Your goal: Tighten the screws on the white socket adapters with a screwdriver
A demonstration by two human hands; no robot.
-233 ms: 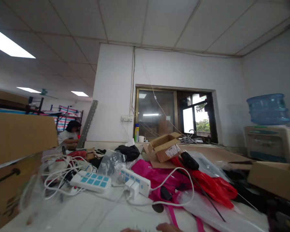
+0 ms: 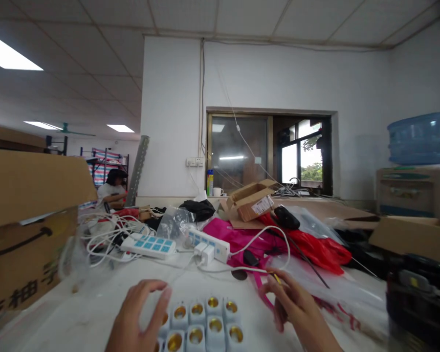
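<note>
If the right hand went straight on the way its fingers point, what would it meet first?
Most likely the white cable, just ahead of the right hand in the picture; the height between them is unclear.

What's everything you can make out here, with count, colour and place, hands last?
Flat table: one, white, foreground
Round-welled blocks: about ten, white and gold, front of table
Long power strips: two, white and blue, mid-table
Looped cables: several, white, left and middle
Crumpled bag: one, magenta, middle
Crumpled plastic: one, red, right of that bag
Cardboard boxes: at least three, brown, left, rear, right
Sliding window: one, brown-framed, back wall
Handled mug: one, white, window's lower left
Boxy dispenser: one, beige, right
Ribbed bottle: one, blue, atop dispenser
Rectangular ceiling lights: three, white, upper left
Person: one, white top, far left
Left hand: one, bare, open beside blocks
Right hand: one, bare, right of blocks, holding thin yellow item
</note>
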